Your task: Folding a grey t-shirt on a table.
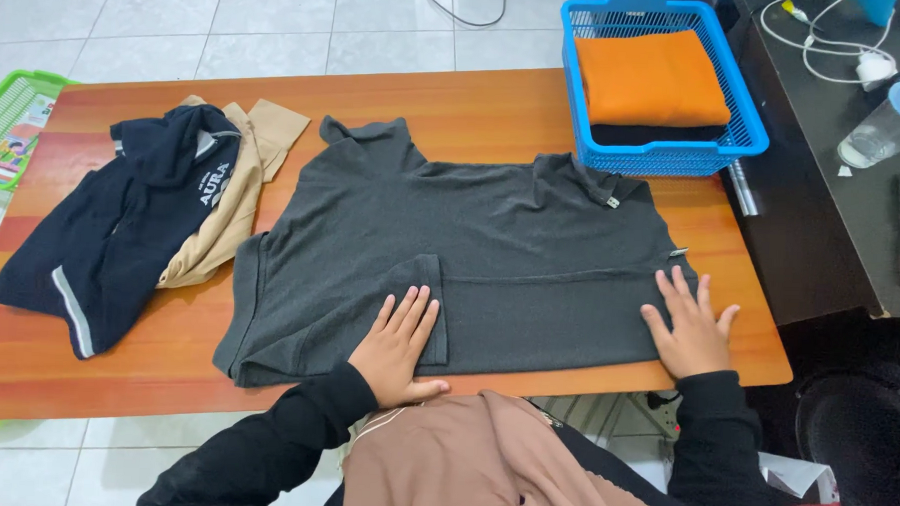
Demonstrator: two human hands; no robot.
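The wooden table [495,100] carries everything, and the dark grey shirt [491,234] lies spread across its middle, running out ahead of your fingertips with its lower band folded up toward you. Keep that fold flat: press down and sweep outward from the centre so no ridge gets trapped under the doubled layer. Off beyond your left fingers lies a navy shirt [122,222] over a beige garment [227,210], well apart. Past your right fingertips sits the blue basket [743,144] with a folded orange shirt [651,75] on something dark. Your left hand [397,346] rests palm down, fingers spread and released, on the folded sleeve edge; pin it there. Your right hand [692,331] lies flat too, fingers open, gripping nothing, at the shirt's right edge. Line that edge up square, I'd say, before lifting either palm.
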